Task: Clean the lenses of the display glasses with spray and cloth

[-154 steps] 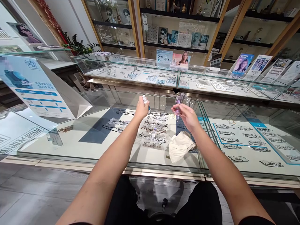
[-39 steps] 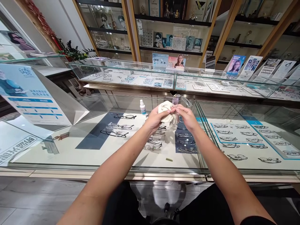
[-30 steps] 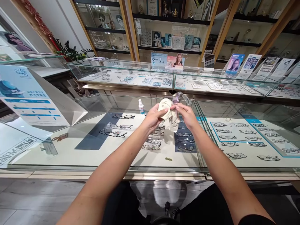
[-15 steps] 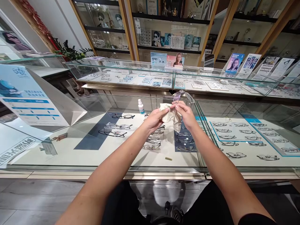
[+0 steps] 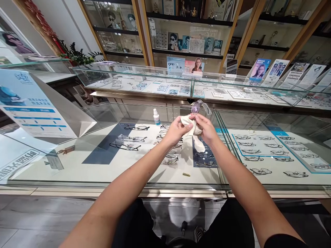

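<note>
Left hand [image 5: 177,132] is closed on a cream cloth [image 5: 198,144], pinching it against a pair of tinted glasses [image 5: 196,107]. Right hand [image 5: 206,129] grips the pair from the other side, fingers curled tight. Both are raised mid-scene above a glass display case [image 5: 103,185]. The wipe looks part-way through: the cloth is on the glasses and the pair isn't set down, though which lens is being rubbed is hard to tell since the cloth covers approx. half of it. A spray bottle [image 5: 156,117] stands upright on the glass just far-left of the hands, w/ no hand on it. Directly under the hands the case holds rows of spectacle frames [image 5: 169,155] on white and dark-blue mats. Its right compartment holds more frames on a blue-edged mat [image 5: 261,151]. A small brass-coloured piece [image 5: 186,174] lies nearer the front edge. A second case [image 5: 144,86] at the far side shows more eyewear, and an ad sign [image 5: 33,106] leans at left.
</note>
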Tool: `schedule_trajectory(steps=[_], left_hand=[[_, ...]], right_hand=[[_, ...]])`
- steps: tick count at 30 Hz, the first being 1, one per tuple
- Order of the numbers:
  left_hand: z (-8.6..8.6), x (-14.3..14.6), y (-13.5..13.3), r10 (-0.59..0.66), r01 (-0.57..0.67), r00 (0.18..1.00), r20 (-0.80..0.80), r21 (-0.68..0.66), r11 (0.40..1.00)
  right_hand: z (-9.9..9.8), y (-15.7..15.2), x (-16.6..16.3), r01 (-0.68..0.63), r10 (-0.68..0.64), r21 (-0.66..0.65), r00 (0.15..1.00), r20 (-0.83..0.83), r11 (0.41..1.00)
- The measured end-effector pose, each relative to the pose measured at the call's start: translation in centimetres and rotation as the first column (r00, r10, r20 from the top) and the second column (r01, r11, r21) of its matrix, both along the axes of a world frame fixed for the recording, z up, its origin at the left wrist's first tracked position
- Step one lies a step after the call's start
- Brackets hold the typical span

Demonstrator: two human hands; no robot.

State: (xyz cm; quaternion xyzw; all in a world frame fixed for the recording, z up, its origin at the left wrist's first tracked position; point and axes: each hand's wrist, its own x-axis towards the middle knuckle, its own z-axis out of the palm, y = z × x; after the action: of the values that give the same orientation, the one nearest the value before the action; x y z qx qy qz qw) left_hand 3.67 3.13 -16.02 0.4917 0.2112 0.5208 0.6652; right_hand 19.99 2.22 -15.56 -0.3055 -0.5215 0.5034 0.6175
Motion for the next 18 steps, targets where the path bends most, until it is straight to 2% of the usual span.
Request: schedule_trajectory(steps=[2, 7, 13, 18], left_hand=[[0.09, 0.02, -0.10, -0.035, 0.035, 0.999, -0.009, -0.041, 0.999], [0.34, -0.16, -0.57, -0.139, 0.129, 0.979, -0.147, -0.075, 0.989], [0.11, -0.01, -0.82, -0.124, 0.111, 0.970, -0.208, -0.070, 0.991], [-0.40, 0.40, -0.85, -0.138, 0.138, 0.978, -0.159, -0.010, 0.990]], right_hand=[[0.10, -0.20, -0.08, -0.021, 0.020, -0.020, 0.999, -0.025, 1.000], [0.20, -0.62, -0.41, -0.051, 0.051, 0.012, 0.999, -0.006, 0.999], [0.25, -0.88, -0.85, -0.093, 0.093, -0.016, 0.996, -0.013, 0.996], [0.49, -0.92, -0.71, -0.083, 0.084, 0.032, 0.995, -0.049, 0.996]])
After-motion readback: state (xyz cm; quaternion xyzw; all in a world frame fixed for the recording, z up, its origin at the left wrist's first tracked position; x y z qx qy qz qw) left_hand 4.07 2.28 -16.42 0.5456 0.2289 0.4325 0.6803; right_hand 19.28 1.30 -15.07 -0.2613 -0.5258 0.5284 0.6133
